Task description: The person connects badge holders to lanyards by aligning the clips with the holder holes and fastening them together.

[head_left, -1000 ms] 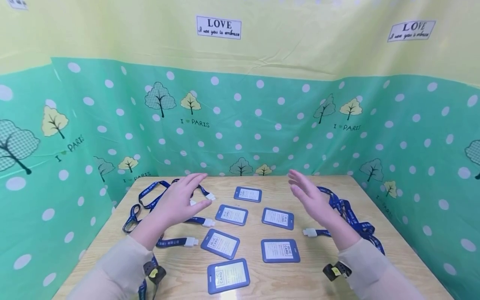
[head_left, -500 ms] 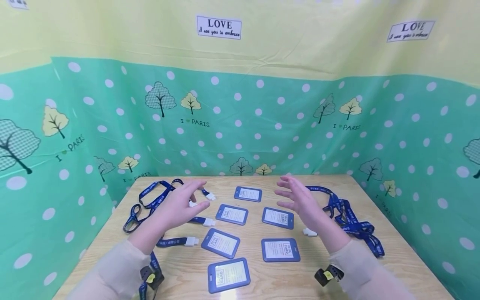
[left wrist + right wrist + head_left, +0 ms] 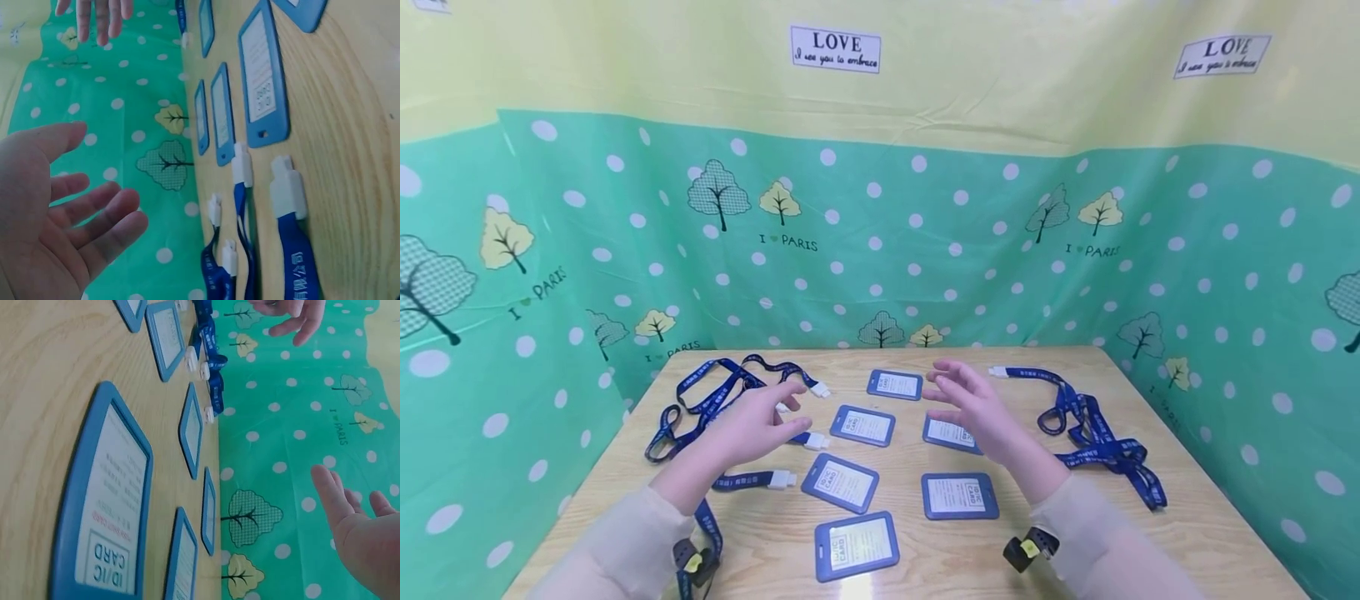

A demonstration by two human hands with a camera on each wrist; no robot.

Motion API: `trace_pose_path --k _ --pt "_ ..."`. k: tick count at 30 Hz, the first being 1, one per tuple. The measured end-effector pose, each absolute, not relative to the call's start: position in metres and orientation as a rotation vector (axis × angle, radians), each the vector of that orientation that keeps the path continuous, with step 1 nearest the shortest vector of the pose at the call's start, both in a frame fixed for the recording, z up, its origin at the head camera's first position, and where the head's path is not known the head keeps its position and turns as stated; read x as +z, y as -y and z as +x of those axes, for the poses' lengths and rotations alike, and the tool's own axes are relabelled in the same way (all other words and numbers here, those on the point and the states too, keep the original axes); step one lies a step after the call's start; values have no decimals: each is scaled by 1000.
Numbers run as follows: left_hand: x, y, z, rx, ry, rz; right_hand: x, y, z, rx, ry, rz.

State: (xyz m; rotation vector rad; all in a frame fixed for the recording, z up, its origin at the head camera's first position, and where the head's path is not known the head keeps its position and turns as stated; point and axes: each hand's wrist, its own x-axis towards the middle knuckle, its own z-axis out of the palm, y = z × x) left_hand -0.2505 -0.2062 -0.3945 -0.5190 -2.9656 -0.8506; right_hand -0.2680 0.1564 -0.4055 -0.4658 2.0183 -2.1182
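Note:
My left hand (image 3: 758, 423) hovers over the lanyards on the left with relaxed, parted fingers and nothing in them; the left wrist view shows the same hand (image 3: 81, 219) apart from the table. Above the right-middle card holder (image 3: 947, 432), partly covering it from view, is my right hand (image 3: 977, 408), its fingers loosely spread and bare. Blue ID card holders, such as the front one (image 3: 856, 547) and the back one (image 3: 895, 384), lie flat between the hands. Navy lanyards with white clips (image 3: 781, 478) lie at the left. Another navy lanyard bundle (image 3: 1097, 433) lies at the right.
The wooden table (image 3: 925, 558) is walled on three sides by a green dotted curtain (image 3: 910, 233). Dark wrist straps (image 3: 1032, 547) with yellow marks are on both wrists. One lanyard strap (image 3: 707, 529) runs down beside the left sleeve.
My right hand has moved left, from beside the right lanyards to over the card holders, uncovering that bundle and its far clip. The left hand has shifted slightly down and left.

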Motion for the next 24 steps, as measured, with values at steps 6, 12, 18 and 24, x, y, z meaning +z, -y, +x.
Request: trace_pose_path --k 6,12,18,24 --pt "-411 214 -253 -820 3016 -503 -412 -146 -268 -2130 -1924 -476" --pt "-421 218 -254 -742 3038 -491 -419 -136 -269 -2110 -1924 -445" --pt "-430 220 -252 -762 3075 -459 -424 -124 -267 -2082 -1914 -425" --pt "-437 220 -250 -744 3118 -438 -429 -114 -267 -2069 -1881 -446"
